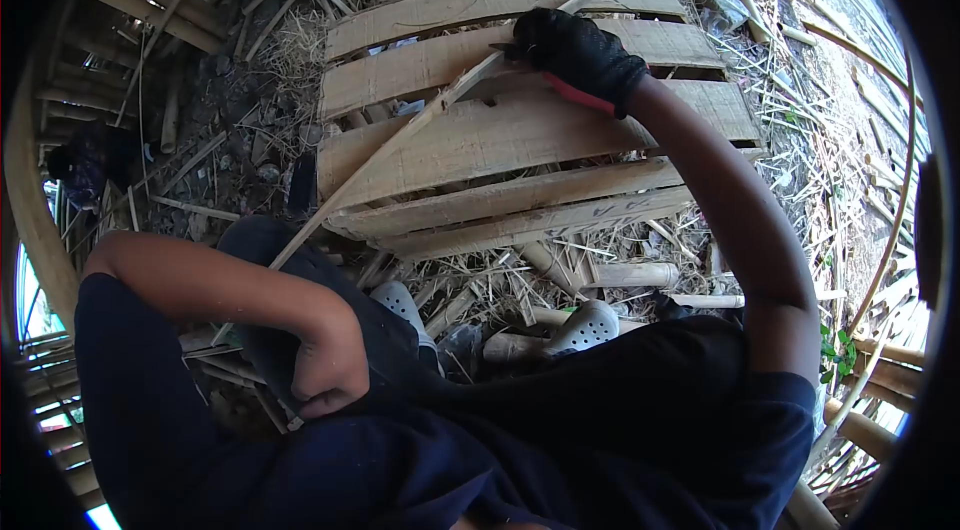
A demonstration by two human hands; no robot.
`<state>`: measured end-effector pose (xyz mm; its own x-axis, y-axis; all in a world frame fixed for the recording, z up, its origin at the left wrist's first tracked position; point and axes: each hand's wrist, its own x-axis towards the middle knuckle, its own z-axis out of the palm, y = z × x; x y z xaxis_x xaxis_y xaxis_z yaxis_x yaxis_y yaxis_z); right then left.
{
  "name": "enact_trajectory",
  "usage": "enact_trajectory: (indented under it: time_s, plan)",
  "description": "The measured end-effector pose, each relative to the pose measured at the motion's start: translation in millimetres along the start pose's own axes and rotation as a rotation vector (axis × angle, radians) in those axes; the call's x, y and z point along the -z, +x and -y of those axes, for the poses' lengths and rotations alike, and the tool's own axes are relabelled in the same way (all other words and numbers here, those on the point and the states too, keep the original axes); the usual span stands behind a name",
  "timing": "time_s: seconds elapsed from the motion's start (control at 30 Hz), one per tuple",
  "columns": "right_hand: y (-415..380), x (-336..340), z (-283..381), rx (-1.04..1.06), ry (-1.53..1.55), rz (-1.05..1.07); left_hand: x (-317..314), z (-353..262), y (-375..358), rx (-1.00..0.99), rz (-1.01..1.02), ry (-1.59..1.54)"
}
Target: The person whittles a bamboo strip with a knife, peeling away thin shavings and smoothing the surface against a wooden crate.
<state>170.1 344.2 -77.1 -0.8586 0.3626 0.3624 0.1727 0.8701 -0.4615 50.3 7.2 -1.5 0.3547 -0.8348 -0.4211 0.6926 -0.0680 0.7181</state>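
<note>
My right hand, in a black glove with a red edge, is closed over a long pale bamboo strip. A small dark pointed piece sticks out by its fingertips; what it belongs to is hidden. The strip slants across a slatted wooden platform, its far end beyond the top edge and its near end passing behind my left forearm. Bare and curled, my left hand is low at the left, above my dark-clothed leg. Its fingertips point down, and whatever they may hold is hidden.
Light perforated clogs are on my feet below the platform. Cut bamboo pieces and straw litter cover the ground. Bamboo poles form a frame at the upper left, and green leaves show at the right.
</note>
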Motion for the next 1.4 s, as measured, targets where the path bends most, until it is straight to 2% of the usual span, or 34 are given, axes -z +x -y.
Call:
enact_trajectory:
  time_s: [0.1, 0.17, 0.2, 0.23, 0.3, 0.37, 0.47, 0.5, 0.57, 0.7, 0.73, 0.8, 0.87, 0.9, 1.0, 1.07, 1.1, 1.17, 1.27, 1.4]
  plan:
    - [-3, 11, 16, -0.072, 0.005, 0.02, -7, -22, -10, -0.047, -0.372, 0.028]
    - [-3, 9, 11, -0.008, 0.017, -0.005, -13, -35, -18, -0.073, -0.62, 0.053]
    - [-4, 7, 7, 0.022, 0.023, -0.019, -19, -37, -37, -0.142, -1.041, 0.071]
    - [-5, 7, 7, 0.02, 0.034, -0.034, -22, -46, -60, -0.108, -1.373, 0.249]
    - [-10, 8, 14, 0.018, 0.053, -0.059, -25, -84, -101, 0.083, -1.824, 0.224]
    - [-13, 9, 25, -0.021, 0.096, -0.037, -35, -93, -108, 0.073, -2.392, -0.029]
    - [-22, 13, 58, -0.047, 0.204, -0.016, -38, -56, -126, -0.174, -2.649, -0.168]
    - [-24, 10, 65, -0.029, 0.223, -0.009, -35, -39, -121, -0.242, -2.698, -0.33]
    - [-31, 8, 85, -0.004, 0.257, 0.022, -27, -2, -112, -0.379, -2.763, -0.665]
    - [-48, 21, 131, 0.018, 0.27, 0.116, -24, 22, -65, -0.577, -2.147, -1.203]
    - [-52, 21, 137, 0.024, 0.263, 0.143, -22, 13, -56, -0.714, -1.981, -1.152]
    - [-59, 16, 143, 0.06, 0.328, 0.171, -19, -2, -39, -0.895, -1.802, -1.164]
    - [-63, 16, 154, 0.065, 0.331, 0.205, -20, 1, -21, -0.959, -1.812, -1.158]
    - [-61, 25, 156, 0.022, 0.327, 0.295, -21, 2, -15, -0.991, -1.817, -1.154]
    - [-53, 47, 149, 0.105, 0.201, 0.08, -23, -4, -7, -1.099, -1.821, -1.236]
    - [-47, 62, 125, 0.146, -0.043, -0.001, -26, 1, -2, -1.153, -1.779, -1.212]
    - [-41, 72, 124, -0.056, -0.139, 0.064, -28, 3, 2, -1.185, -1.75, -1.222]
    - [-38, 74, 92, -0.012, -0.263, 0.016, -31, 8, 7, -1.247, -1.685, -1.251]
    - [-33, 61, 63, -0.16, -0.28, 0.026, -38, 12, 9, -1.33, -1.626, -1.29]
    - [-23, 39, 43, -0.111, -0.234, 0.006, -39, 20, 9, -1.326, -1.625, -1.314]
